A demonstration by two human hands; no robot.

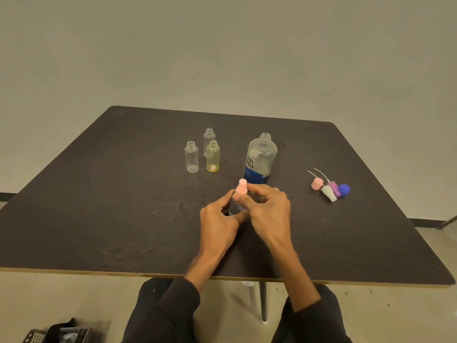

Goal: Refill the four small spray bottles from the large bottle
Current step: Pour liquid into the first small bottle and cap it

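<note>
At the table's middle stands a small clear spray bottle [233, 206] with a pink spray top [241, 188]. My left hand [218, 220] grips the bottle's body. My right hand [268, 206] pinches the pink top between thumb and fingers. Just behind them stands the large clear bottle [261, 158] with a blue label, its neck uncapped. Farther left stand three small uncapped bottles: a clear one [191, 157], a second clear one [209, 141] behind, and a yellowish one [213, 156].
Loose caps lie at the right on the dark table [99, 206]: a pink spray top [317, 183], a white one [329, 193], a purple one [333, 186] and a blue cap [344, 189]. A dark bag [61, 332] lies on the floor at lower left.
</note>
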